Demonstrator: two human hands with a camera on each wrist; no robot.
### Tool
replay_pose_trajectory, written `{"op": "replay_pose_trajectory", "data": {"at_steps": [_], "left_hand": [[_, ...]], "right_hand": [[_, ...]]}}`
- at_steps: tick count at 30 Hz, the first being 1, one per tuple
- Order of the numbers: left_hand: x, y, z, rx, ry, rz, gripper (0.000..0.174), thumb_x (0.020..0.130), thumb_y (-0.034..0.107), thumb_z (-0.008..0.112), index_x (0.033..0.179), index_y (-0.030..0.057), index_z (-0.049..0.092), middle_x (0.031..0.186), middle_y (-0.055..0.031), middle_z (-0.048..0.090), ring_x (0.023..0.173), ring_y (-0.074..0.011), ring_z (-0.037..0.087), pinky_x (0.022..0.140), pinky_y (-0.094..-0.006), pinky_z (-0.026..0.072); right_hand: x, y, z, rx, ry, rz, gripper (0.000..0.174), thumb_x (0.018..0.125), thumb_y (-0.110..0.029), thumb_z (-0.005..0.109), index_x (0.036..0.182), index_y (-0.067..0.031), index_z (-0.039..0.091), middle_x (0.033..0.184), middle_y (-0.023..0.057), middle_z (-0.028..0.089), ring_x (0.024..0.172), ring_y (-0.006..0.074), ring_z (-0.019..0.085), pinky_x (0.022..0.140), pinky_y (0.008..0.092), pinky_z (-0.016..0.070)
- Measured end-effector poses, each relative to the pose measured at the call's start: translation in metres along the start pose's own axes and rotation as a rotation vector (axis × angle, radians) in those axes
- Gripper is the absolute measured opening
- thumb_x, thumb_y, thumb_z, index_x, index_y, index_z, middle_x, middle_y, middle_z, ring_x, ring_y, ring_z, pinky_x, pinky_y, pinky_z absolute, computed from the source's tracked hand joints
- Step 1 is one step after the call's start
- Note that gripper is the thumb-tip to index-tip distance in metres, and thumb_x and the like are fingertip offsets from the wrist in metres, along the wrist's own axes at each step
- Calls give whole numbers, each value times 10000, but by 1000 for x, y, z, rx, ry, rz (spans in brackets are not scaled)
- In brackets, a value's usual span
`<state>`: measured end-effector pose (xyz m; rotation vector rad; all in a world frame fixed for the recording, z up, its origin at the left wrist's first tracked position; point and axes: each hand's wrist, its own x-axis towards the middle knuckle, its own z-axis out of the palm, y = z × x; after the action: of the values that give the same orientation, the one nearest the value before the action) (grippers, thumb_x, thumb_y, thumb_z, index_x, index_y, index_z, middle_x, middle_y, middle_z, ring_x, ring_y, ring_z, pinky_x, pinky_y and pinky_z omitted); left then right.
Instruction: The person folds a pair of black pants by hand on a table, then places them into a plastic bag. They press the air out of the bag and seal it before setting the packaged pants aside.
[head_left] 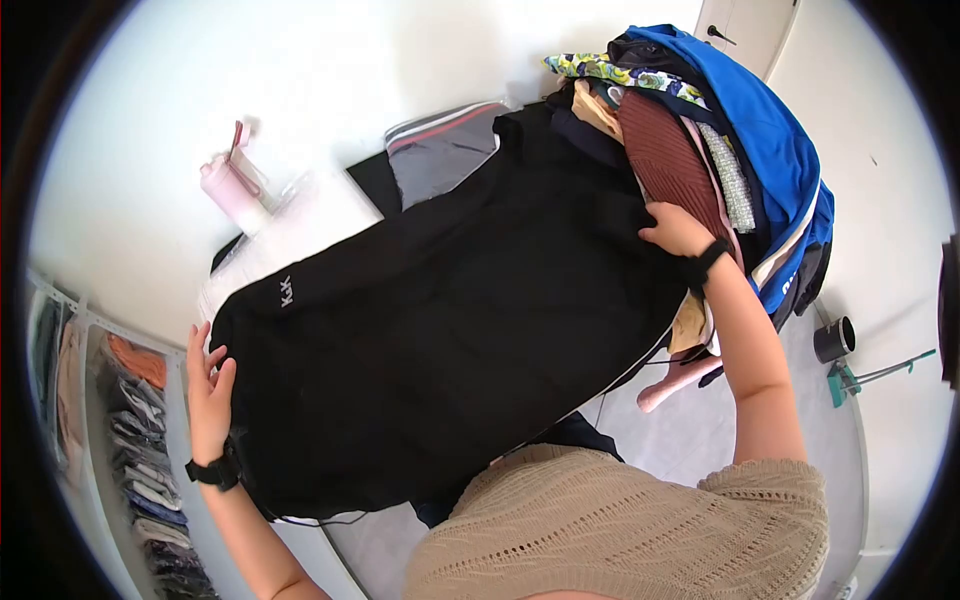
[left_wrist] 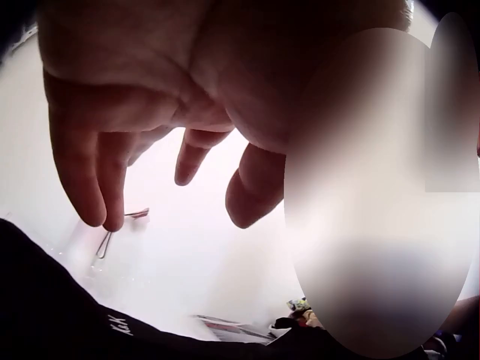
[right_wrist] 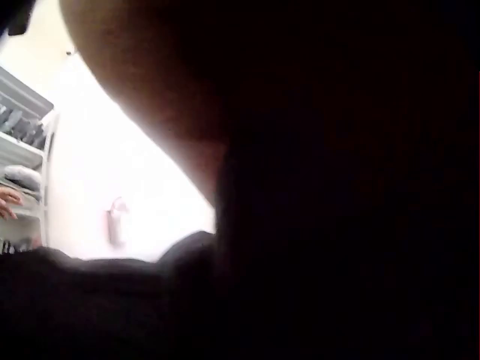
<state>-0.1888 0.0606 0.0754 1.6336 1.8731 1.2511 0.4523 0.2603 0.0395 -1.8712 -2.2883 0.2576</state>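
Note:
A black garment [head_left: 430, 330] with small white lettering is spread wide across the surface in front of me, and thin white piping runs along its near edge. At its left end my left hand [head_left: 208, 395] is raised beside the cloth, fingers spread and loosely bent. The left wrist view shows that hand [left_wrist: 187, 97] with nothing in its fingers. My right hand [head_left: 680, 230] pinches the garment's right part, next to the clothes pile. Dark cloth [right_wrist: 97, 307] and the underside of the wrist fill most of the right wrist view, hiding the fingertips.
A tall heap of clothes, including a blue jacket [head_left: 775, 110] and a ribbed brown piece [head_left: 670, 150], stands at the right. Behind the garment lie a grey bagged garment [head_left: 440, 160], white packaging [head_left: 310, 225] and a pink bottle [head_left: 235, 195]. Shelves with bagged clothes [head_left: 150, 470] stand left.

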Motion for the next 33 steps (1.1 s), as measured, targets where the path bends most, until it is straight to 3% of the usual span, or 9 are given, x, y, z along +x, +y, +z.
{"op": "replay_pose_trajectory", "data": {"at_steps": [4, 6, 9, 13, 19, 24, 26, 28, 33], "left_hand": [[-47, 51, 5, 79, -19, 41, 666, 861, -55, 534, 1470, 81, 299, 1477, -74, 372, 1185, -191, 507, 929, -282, 402], [-67, 58, 4, 119, -17, 52, 659, 866, -37, 536, 1470, 81, 301, 1480, -75, 369, 1197, -198, 502, 944, -297, 395], [-93, 63, 7, 168, -16, 35, 599, 882, 21, 540, 1446, 72, 343, 1494, -80, 351, 1229, -225, 487, 991, -336, 374], [-127, 49, 14, 254, 51, -62, 506, 894, 31, 528, 1387, 52, 413, 1505, -93, 334, 1258, -251, 463, 1022, -363, 365], [-184, 25, 12, 430, 174, -120, 436, 911, 38, 528, 1342, 41, 464, 1447, -125, 415, 1285, -274, 441, 1053, -400, 354], [-267, -95, -27, 353, 464, -354, 354, 976, 228, 516, 1268, 27, 509, 1214, -99, 574, 1109, -229, 546, 957, -389, 416], [-281, -125, -27, 386, 465, -423, 358, 978, 245, 520, 1251, 14, 513, 1184, -90, 585, 1069, -215, 559, 926, -397, 430], [-291, -124, -12, 88, 600, -748, 489, 963, 440, 498, 1246, 42, 518, 1114, -84, 598, 1001, -190, 562, 858, -363, 436], [-267, -75, 26, -197, 645, -828, 660, 922, 605, 439, 1253, 37, 502, 1109, -97, 593, 982, -198, 569, 827, -316, 420]], "right_hand": [[-59, -28, -41, 87, 364, -7, 257, 839, -225, 639, 859, 28, 596, 849, 253, 611, 847, 424, 599, 733, 451, 468], [-82, -31, -65, 59, 774, 5, 255, 856, -228, 648, 971, -2, 618, 857, 240, 616, 812, 395, 623, 683, 409, 479], [-115, -55, -97, 5, 992, 236, 285, 869, -256, 651, 1057, -45, 623, 883, 195, 660, 789, 362, 646, 683, 379, 500], [-119, -34, -80, -247, 822, 331, 363, 871, -221, 620, 1200, -87, 545, 978, 207, 660, 882, 387, 640, 733, 435, 508], [-141, -9, -25, 187, 117, 80, 628, 764, -147, 715, 1344, -89, 483, 990, 185, 640, 845, 288, 622, 794, 350, 508], [-152, 5, -20, 243, 611, 257, 264, 750, -63, 715, 999, -8, 651, 850, 114, 654, 767, 213, 624, 721, 315, 508], [-151, 4, -24, 126, 647, 162, 313, 739, -73, 729, 1033, -20, 636, 903, 114, 638, 789, 232, 612, 734, 321, 503], [-139, 2, -19, 206, 598, 123, 334, 748, -100, 735, 1056, -26, 629, 973, 120, 629, 807, 241, 604, 744, 328, 504], [-95, 6, 6, 118, 451, 163, 591, 763, -185, 750, 1259, -9, 480, 1039, 218, 628, 975, 328, 627, 837, 385, 504]]}}
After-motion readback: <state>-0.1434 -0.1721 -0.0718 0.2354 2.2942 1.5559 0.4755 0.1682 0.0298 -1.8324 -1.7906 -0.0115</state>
